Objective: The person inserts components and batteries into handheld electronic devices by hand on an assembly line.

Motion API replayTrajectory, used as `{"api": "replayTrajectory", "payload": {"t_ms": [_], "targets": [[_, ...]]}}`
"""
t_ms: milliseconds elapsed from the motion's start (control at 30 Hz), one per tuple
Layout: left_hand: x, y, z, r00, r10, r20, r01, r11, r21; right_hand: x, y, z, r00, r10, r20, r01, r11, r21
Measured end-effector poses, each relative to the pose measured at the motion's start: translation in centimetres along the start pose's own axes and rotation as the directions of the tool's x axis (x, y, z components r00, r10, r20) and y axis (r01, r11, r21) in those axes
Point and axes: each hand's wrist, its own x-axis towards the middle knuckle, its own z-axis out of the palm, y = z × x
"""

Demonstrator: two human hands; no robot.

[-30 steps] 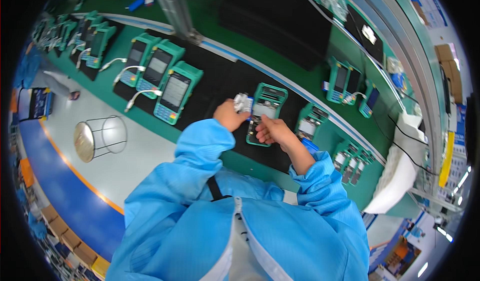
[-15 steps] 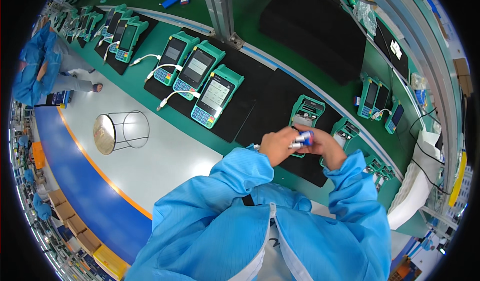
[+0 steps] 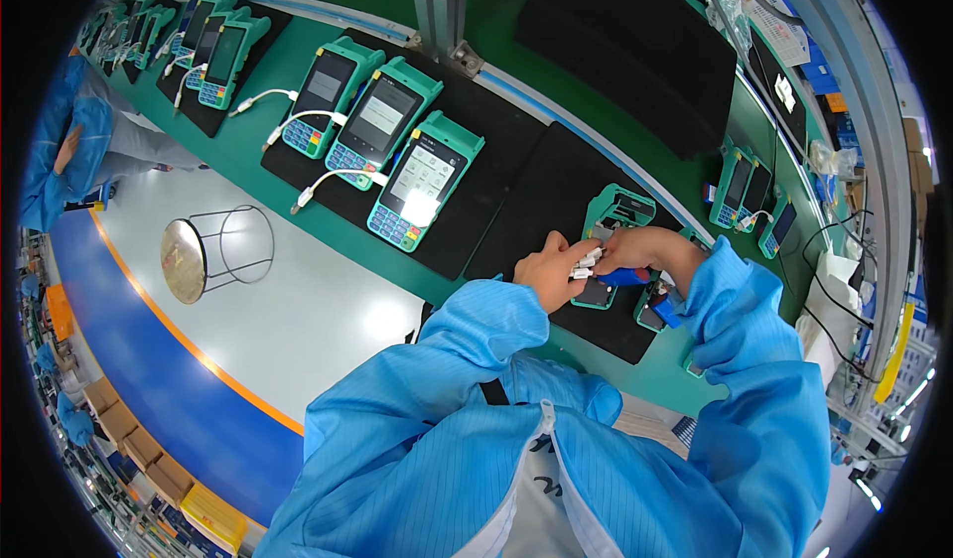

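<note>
My left hand [image 3: 548, 274] is closed on small white cable plugs [image 3: 584, 264] at its fingertips. Close against it, my right hand [image 3: 645, 247] has its fingers bent, its tips at the same plugs. A blue cylindrical battery [image 3: 625, 278] shows under the right palm, seemingly held by its lower fingers. Both hands hover over a green card terminal [image 3: 621, 205] that lies back up with its compartment exposed; they hide its middle. Just right of it lies a second green terminal [image 3: 650, 316], partly covered by my arm, with a blue battery [image 3: 666, 310] beside or in it.
Three green terminals with lit screens, one nearest me [image 3: 425, 181], stand left on a black mat [image 3: 486, 166], white cables attached. More terminals [image 3: 220, 62] line the far left bench. A metal post [image 3: 437, 7] rises behind. A round stool [image 3: 185, 260] and another person [image 3: 69, 151] are left.
The view has shifted slightly. My right hand has turned further over the terminal, and the blue battery now lies under its palm. The white plugs remain between both hands.
</note>
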Motion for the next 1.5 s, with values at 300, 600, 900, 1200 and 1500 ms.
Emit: {"api": "replayTrajectory", "payload": {"t_ms": [300,600,900,1200,1500], "targets": [[0.2,-0.3,0.3,1.0,-0.003,-0.025,0.003,1.0,0.005,-0.7,-1.0,0.0,0.988,-0.148,-0.043,0.12,0.911,-0.394],[0.7,-0.4,0.2,0.997,-0.009,-0.071,0.003,0.997,-0.079,-1.2,-0.6,3.2,0.901,-0.113,-0.418,0.025,0.977,-0.21],[1.8,-0.5,0.9,0.998,0.047,-0.034,-0.045,0.997,0.07,-0.1,2.9,5.8,0.772,-0.267,-0.576,0.366,0.929,0.059],[2.4,0.4,0.6,0.997,0.002,0.071,-0.008,0.996,0.085,-1.3,5.0,5.3,0.726,-0.327,-0.605,0.617,0.699,0.363],[0.6,-0.5,-0.4,0.995,-0.069,-0.078,0.05,0.975,-0.218,-2.6,3.9,4.5,0.745,-0.353,-0.566,0.464,0.884,0.06]]}}
